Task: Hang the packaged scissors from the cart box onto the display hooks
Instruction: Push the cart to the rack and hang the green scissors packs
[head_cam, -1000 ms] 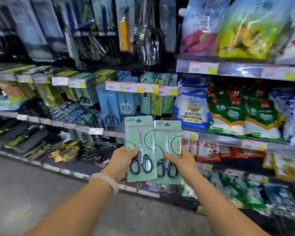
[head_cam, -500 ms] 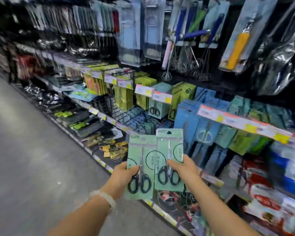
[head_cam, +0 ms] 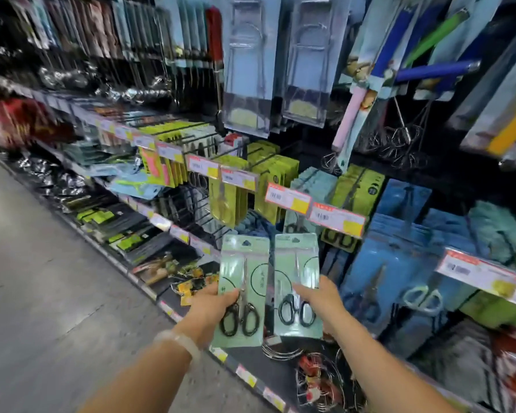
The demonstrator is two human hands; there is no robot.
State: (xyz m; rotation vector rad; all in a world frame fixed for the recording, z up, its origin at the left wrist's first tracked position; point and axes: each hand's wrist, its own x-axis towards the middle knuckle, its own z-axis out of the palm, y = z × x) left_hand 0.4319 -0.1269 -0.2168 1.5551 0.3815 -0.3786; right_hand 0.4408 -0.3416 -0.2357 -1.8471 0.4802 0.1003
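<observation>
Right now the person stands at the shelving with a pack in each hand, both held upright just in front of the display and not yet on any hook. The left hand (head_cam: 212, 305) pinches the left scissors pack (head_cam: 242, 290) by its lower edge, thumb across the front near the black handles; the right hand (head_cam: 320, 296) grips the right scissors pack (head_cam: 298, 284) the same way, thumb on the front and fingers behind. The two cards sit just beside each other, nearly touching along their inner edges. To my eye the risk lies in the hang holes: the small cut-out at each card's top must meet a thin wire hook (head_cam: 262, 160), and with both hands occupied neither can steady the other, so a card could miss, bend at the top or slide off. The hooks among the yellow-green packs (head_cam: 276, 180) already look crowded, and their price tags (head_cam: 288, 198) stick out in front, which could snag a card. Which hook suits these packs I cannot tell. The cards are flat pale-green board under glossy clear plastic, likely slippery in a pinch; the scissors inside have slim steel blades and looped black handles. Blue packs (head_cam: 399, 263) hang to the right, and the cart box is out of sight.
</observation>
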